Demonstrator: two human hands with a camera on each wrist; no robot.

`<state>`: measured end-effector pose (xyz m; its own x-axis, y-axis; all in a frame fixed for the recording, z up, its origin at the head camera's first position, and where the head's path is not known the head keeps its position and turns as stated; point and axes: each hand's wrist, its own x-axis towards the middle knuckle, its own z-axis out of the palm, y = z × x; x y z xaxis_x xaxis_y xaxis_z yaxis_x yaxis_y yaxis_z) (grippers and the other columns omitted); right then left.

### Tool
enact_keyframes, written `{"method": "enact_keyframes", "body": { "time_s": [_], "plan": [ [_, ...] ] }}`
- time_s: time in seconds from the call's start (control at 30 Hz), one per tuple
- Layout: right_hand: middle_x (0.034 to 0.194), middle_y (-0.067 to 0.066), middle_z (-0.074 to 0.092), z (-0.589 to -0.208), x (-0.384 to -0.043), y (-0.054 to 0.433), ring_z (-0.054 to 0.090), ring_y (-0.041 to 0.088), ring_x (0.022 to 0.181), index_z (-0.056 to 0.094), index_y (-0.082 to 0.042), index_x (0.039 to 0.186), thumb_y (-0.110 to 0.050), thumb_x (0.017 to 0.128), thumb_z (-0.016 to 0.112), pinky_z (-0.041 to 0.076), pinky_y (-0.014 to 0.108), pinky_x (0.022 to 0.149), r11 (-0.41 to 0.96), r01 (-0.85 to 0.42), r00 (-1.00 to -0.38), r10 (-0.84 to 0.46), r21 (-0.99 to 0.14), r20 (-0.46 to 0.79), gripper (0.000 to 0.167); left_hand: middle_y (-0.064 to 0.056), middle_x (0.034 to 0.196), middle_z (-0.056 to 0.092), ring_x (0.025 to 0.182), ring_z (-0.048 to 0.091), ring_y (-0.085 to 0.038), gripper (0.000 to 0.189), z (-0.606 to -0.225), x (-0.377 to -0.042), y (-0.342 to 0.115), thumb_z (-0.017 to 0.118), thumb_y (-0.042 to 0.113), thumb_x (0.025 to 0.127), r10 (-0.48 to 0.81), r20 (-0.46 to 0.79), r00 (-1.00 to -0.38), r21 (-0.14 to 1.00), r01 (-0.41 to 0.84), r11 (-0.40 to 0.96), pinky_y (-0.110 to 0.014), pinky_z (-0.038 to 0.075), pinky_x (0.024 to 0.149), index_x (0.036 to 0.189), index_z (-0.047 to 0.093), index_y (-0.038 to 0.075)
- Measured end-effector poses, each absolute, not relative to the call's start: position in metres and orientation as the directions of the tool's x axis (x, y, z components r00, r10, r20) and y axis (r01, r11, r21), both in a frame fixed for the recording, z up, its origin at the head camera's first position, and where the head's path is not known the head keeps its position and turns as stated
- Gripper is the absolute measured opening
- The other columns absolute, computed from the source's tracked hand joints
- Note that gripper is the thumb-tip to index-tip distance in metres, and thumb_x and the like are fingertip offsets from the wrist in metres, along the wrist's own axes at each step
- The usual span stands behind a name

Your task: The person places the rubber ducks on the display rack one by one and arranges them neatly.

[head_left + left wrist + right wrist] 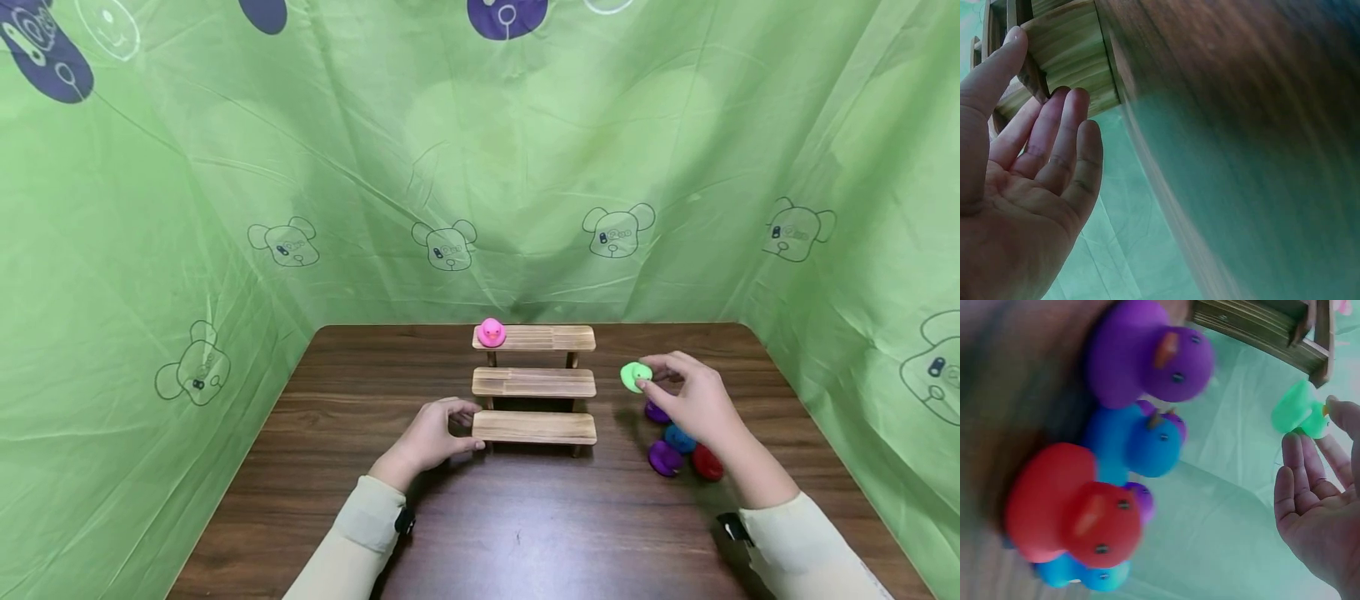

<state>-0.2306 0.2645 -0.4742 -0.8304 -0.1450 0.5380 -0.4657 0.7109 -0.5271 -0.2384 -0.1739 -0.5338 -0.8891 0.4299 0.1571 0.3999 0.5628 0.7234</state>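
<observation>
A three-tier wooden display stand point(534, 427) stands at the middle of the table. My left hand point(438, 435) holds the left end of its lowest shelf, the thumb at the front edge and the fingers behind; the left wrist view shows the fingertips against the wooden board point(1075, 53). My right hand point(693, 396) pinches a light green rubber duck point(634, 377) between thumb and fingers, in the air right of the stand. In the right wrist view the green duck point(1300, 409) is clear of the other ducks. A pink rubber duck point(491, 333) sits at the left of the top shelf.
Below my right hand several rubber ducks cluster on the table: a purple duck point(665, 458), a blue duck point(679, 439), a red duck point(707, 462) and others partly hidden. A green printed cloth point(525, 167) hangs around the back and sides of the brown table point(517, 533).
</observation>
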Motion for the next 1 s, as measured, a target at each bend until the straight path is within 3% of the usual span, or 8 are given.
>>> {"method": "enact_keyframes", "body": {
  "time_s": [0.23, 0.37, 0.6, 0.83, 1.0],
  "plan": [
    [0.098, -0.005, 0.073, -0.455, -0.235, 0.251, 0.069, 0.022, 0.087, 0.078, -0.010, 0.115, -0.012, 0.087, 0.088, 0.053, 0.022, 0.079, 0.692, -0.481, -0.821, -0.140, -0.539, 0.553, 0.029, 0.004, 0.104, 0.073, 0.095, 0.071, -0.014, 0.048, -0.534, -0.239, -0.174, 0.096, 0.019, 0.078, 0.428, 0.151, -0.891, 0.727, 0.394, 0.562, -0.034, 0.060, 0.088, 0.120, 0.074, 0.010],
    [0.099, -0.006, 0.073, -0.448, -0.241, 0.243, 0.068, 0.019, 0.088, 0.079, -0.011, 0.113, -0.012, 0.087, 0.088, 0.053, 0.028, 0.080, 0.677, -0.492, -0.815, -0.136, -0.547, 0.564, 0.027, 0.004, 0.104, 0.073, 0.095, 0.071, -0.014, 0.049, -0.534, -0.240, -0.173, 0.096, 0.019, 0.078, 0.429, 0.151, -0.891, 0.728, 0.394, 0.561, -0.034, 0.060, 0.088, 0.121, 0.074, 0.010],
    [0.099, -0.007, 0.072, -0.436, -0.252, 0.228, 0.067, 0.017, 0.092, 0.079, -0.011, 0.113, -0.012, 0.087, 0.088, 0.049, 0.020, 0.082, 0.652, -0.521, -0.800, -0.149, -0.551, 0.581, 0.028, 0.005, 0.104, 0.073, 0.096, 0.071, -0.015, 0.048, -0.534, -0.239, -0.174, 0.095, 0.019, 0.079, 0.430, 0.153, -0.890, 0.730, 0.395, 0.558, -0.036, 0.060, 0.088, 0.121, 0.074, 0.010],
    [0.100, -0.005, 0.072, -0.422, -0.260, 0.207, 0.068, 0.020, 0.093, 0.078, -0.009, 0.115, -0.015, 0.087, 0.089, 0.054, 0.039, 0.085, 0.614, -0.554, -0.792, -0.180, -0.562, 0.583, 0.030, 0.006, 0.104, 0.073, 0.095, 0.071, -0.013, 0.049, -0.535, -0.239, -0.175, 0.096, 0.020, 0.079, 0.427, 0.152, -0.891, 0.729, 0.393, 0.561, -0.033, 0.059, 0.088, 0.121, 0.074, 0.010],
    [0.102, -0.005, 0.073, -0.418, -0.266, 0.195, 0.070, 0.023, 0.093, 0.078, -0.010, 0.116, -0.016, 0.087, 0.088, 0.052, 0.042, 0.086, 0.593, -0.559, -0.798, -0.195, -0.580, 0.570, 0.031, 0.003, 0.102, 0.074, 0.096, 0.072, -0.016, 0.049, -0.533, -0.239, -0.174, 0.095, 0.019, 0.079, 0.429, 0.139, -0.892, 0.738, 0.383, 0.556, -0.035, 0.060, 0.088, 0.121, 0.074, 0.008]
  ]
}}
